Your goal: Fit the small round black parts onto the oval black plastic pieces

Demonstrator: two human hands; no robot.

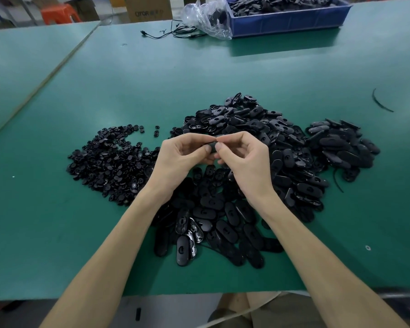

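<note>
Pinching one smooth oval black plastic piece [213,147] between thumb and fingertips of the left hand [182,157] and the right hand [245,159], both curled closed on it, just above the green bench [223,74]. Cannot tell whether a round part is already seated in it, hidden as it is behind the fingers. Judged light, rigid and slick, so likely to slip or flick away if squeezed off-centre. Best taken by the long edges near each end, leaving the middle opening free for pressing the round part in. Probably calls for a firm thumb push only, not force enough to crack thin plastic. Directly beneath and beyond the hands, a large loose heap of oval black pieces [246,129]. To the left, meeting its edge, a spread of small round black parts [114,162], tiny and apt to scatter. To the right, a separate smaller heap of ovals [341,143]. Unobstructed on the way to either supply, as far as seen. Well apart at the back of the bench: a blue plastic crate [289,22] of black parts, a crumpled clear plastic bag [206,17], a thin black cable [175,33]. Off at the far right, a lone curved black strip [381,102].
</note>
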